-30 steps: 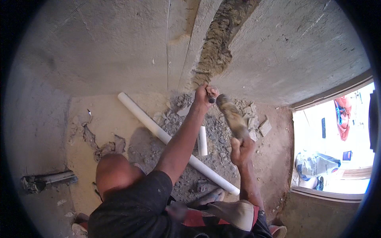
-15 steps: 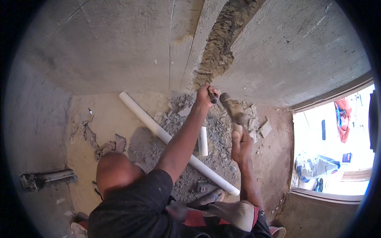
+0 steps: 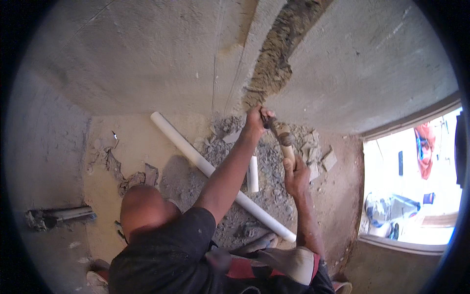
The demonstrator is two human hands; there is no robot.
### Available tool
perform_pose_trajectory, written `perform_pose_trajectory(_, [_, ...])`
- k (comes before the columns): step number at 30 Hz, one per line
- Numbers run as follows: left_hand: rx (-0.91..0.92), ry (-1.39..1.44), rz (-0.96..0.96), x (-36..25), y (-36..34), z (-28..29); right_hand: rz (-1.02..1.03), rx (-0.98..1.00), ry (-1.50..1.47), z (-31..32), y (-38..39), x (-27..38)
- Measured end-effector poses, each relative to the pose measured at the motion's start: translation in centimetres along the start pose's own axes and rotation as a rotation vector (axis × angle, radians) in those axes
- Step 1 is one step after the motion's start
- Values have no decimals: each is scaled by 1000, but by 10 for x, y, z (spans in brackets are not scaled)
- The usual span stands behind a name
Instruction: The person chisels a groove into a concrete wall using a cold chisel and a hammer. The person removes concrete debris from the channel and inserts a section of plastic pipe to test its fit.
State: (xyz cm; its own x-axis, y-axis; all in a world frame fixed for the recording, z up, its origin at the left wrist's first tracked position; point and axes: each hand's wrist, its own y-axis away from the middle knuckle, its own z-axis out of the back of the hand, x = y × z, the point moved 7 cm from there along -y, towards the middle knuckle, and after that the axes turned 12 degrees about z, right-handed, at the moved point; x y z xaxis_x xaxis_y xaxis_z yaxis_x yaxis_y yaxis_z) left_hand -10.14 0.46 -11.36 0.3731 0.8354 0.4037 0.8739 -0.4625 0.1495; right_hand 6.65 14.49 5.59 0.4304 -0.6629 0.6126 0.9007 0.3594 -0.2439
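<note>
My left hand (image 3: 256, 119) is closed round a chisel (image 3: 265, 120), dark and mostly hidden by the fingers, at the lower end of a rough brown groove (image 3: 274, 59) cut in the grey wall. My right hand (image 3: 297, 177) grips a hammer (image 3: 284, 136) with a pale handle. The worn brown hammer head meets the chisel's end beside my left fingers, or nearly so; whether they touch I cannot tell. The chisel's tip is hidden behind my left hand.
Grey rubble (image 3: 271, 169) covers the floor below. A long white pipe (image 3: 196, 158) lies slantwise, with a short white pipe piece (image 3: 252, 174) beside it. Broken chunks (image 3: 139, 177) lie left. A bright opening (image 3: 406, 181) is at right; a pipe-filled recess (image 3: 63, 215) is at left.
The hammer has swung up and left, from apart to close against the chisel's end. My left hand stays at the groove's foot. The view has shifted slightly.
</note>
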Motion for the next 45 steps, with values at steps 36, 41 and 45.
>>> perform_pose_trajectory(36, [77, 158, 55, 5, -1, -15, 269, -254, -93, 39, -2, 29])
perform_pose_trajectory(41, [58, 166, 108, 19, -11, -17, 444, -199, 163, 29, 22, 19])
perform_pose_trajectory(45, [-42, -38, 3, 14, -14, -2, 78, -64, 22, -23, -2, -26])
